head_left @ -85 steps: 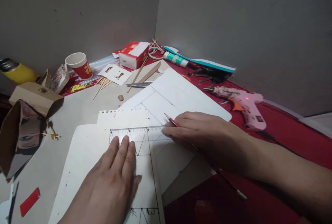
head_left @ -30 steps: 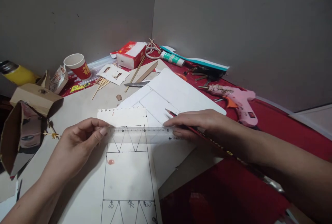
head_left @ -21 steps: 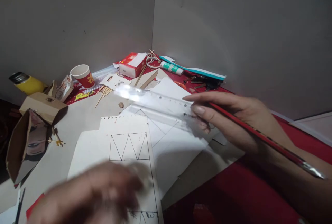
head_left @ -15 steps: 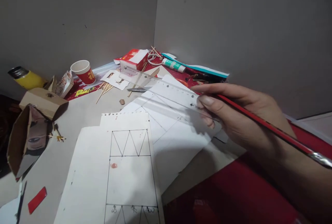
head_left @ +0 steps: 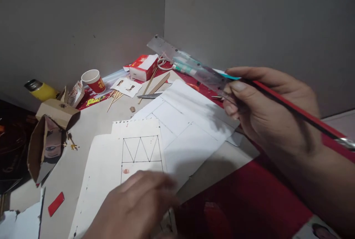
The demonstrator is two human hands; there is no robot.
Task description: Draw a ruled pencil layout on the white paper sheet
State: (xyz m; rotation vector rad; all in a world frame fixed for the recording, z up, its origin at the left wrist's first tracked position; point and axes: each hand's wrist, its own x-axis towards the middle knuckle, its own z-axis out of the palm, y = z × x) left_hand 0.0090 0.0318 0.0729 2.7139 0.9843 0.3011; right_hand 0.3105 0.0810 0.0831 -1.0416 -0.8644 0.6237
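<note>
My right hand [head_left: 266, 102] is closed round one end of a clear plastic ruler [head_left: 191, 63], which it holds up at a slant above the table. A red-and-black pencil [head_left: 294, 109] with a silvery end lies across the same hand, passing between thumb and forefinger. Over the lower part of a cream sheet [head_left: 102, 165] is my left hand [head_left: 138, 205], its fingers smeared by motion; whether it touches the sheet I cannot tell. Triangles and lines are drawn on that sheet. Beside it, partly underneath, a white sheet [head_left: 177, 128] carries faint pencil lines.
Behind the papers are a metal point [head_left: 149, 96], wooden sticks [head_left: 114, 98], a paper cup [head_left: 94, 81], a red box [head_left: 142, 67] and a glue tube [head_left: 184, 70]. Cut cardboard [head_left: 58, 113] and a yellow bottle [head_left: 41, 90] are at left. A red piece [head_left: 56, 204] lies nearer.
My right hand has lifted the ruler up, away from the white sheet, with the pencil still in its grip. My left hand has come into view over the cream sheet.
</note>
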